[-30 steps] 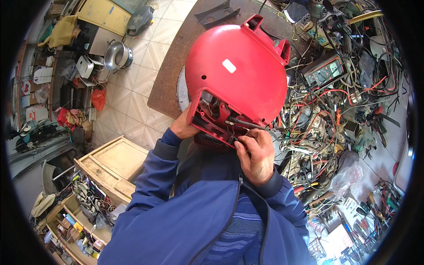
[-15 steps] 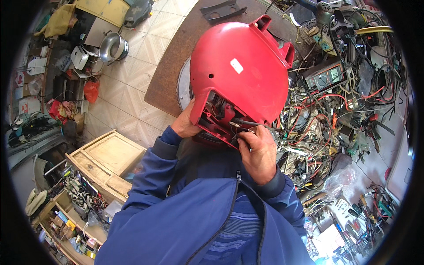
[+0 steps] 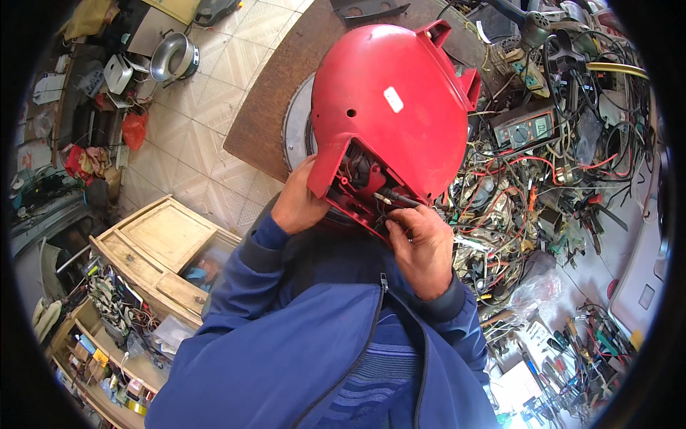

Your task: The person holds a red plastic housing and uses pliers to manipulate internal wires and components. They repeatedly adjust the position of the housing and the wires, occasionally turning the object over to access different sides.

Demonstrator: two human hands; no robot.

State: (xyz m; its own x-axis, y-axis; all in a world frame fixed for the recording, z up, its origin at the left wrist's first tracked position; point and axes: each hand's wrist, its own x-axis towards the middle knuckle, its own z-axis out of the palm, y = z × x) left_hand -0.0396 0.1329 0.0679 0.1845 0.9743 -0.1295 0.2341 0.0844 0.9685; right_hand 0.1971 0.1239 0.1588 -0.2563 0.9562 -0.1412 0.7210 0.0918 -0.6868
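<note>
A rounded red plastic housing [image 3: 389, 107] with an open compartment at its lower left sits over a round metal disc [image 3: 293, 136] on a brown worktop [image 3: 254, 132]. Inside the opening are dark parts, thin wires and a grey cable [image 3: 396, 196]. My left hand [image 3: 296, 200] grips the housing's left edge, its fingertips hidden behind it. My right hand [image 3: 421, 247] is pinched at the lower right of the opening, by the thin wires; what lies between its fingertips is too small to make out.
A dense tangle of cables with a multimeter [image 3: 522, 132] lies on the right, above scattered tools [image 3: 572, 365]. A curved dark part [image 3: 364, 11] rests at the worktop's back. To the left are a steel pot [image 3: 171, 57], a red bag [image 3: 134, 129] and wooden drawers [image 3: 164, 243].
The whole view has shifted, with the floor and drawers farther left and up. My hands and the housing keep much the same hold, with the right fingers moving slightly at the opening.
</note>
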